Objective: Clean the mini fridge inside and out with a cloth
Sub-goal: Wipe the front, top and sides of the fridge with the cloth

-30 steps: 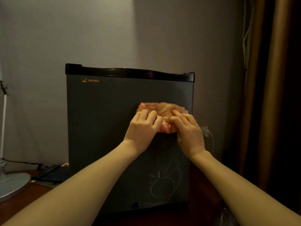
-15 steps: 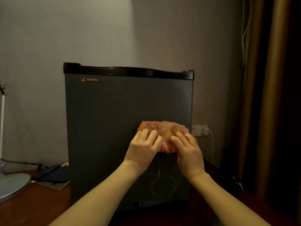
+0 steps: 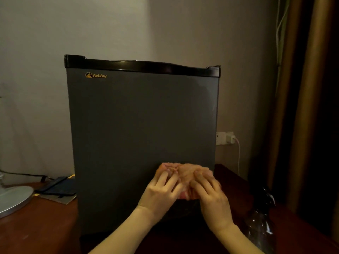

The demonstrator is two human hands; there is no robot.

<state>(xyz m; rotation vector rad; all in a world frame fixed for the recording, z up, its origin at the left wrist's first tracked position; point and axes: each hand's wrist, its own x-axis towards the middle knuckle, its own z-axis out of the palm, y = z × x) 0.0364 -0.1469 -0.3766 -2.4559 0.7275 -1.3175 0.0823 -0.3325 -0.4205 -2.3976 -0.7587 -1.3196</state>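
A dark grey mini fridge (image 3: 135, 125) with a black top trim stands on a wooden table, its door closed and facing me. A crumpled pink-orange cloth (image 3: 185, 173) lies flat against the lower right of the door. My left hand (image 3: 161, 191) and my right hand (image 3: 211, 195) sit side by side on the cloth, fingers extended, pressing it against the door. The cloth's lower half is hidden under my fingers.
The wooden table (image 3: 36, 228) carries a lamp base (image 3: 12, 198) and dark flat items (image 3: 56, 189) to the left. A clear spray bottle (image 3: 262, 222) stands at the right. A wall socket with a plugged charger (image 3: 227, 138) and curtains (image 3: 302, 107) are behind right.
Both hands have slid the cloth down the door, from the middle height to the lower right part. The fridge has not moved.
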